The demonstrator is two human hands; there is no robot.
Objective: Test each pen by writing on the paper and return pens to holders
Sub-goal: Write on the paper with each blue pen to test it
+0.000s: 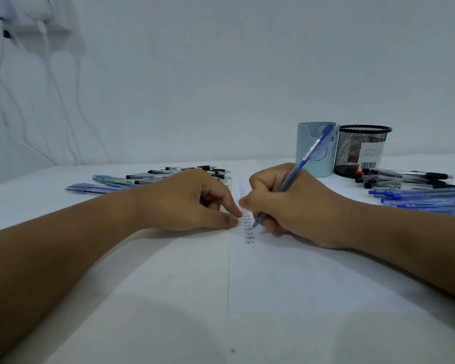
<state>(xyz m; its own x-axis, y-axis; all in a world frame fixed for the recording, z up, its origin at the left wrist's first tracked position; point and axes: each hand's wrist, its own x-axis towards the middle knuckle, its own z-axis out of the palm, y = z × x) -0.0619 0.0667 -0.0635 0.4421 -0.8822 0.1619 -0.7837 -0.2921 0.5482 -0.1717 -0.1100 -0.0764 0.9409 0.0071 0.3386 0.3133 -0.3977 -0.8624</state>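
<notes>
My right hand [294,203] grips a blue pen [307,158] in a writing hold, its tip touching the white paper [286,279] beside a column of handwritten words [248,227]. My left hand [192,203] rests on the paper's left edge, thumb and fingertips pressing it down. Behind my right hand stand two holders: a light blue cup [316,149] and a black mesh cup [360,151]. Loose pens lie in a pile at the left [132,179] and another pile at the right [418,190].
The white table [116,298] meets a white wall at the back. White cables [45,74] hang down the wall at far left. The mesh cup bears a barcode label [371,157].
</notes>
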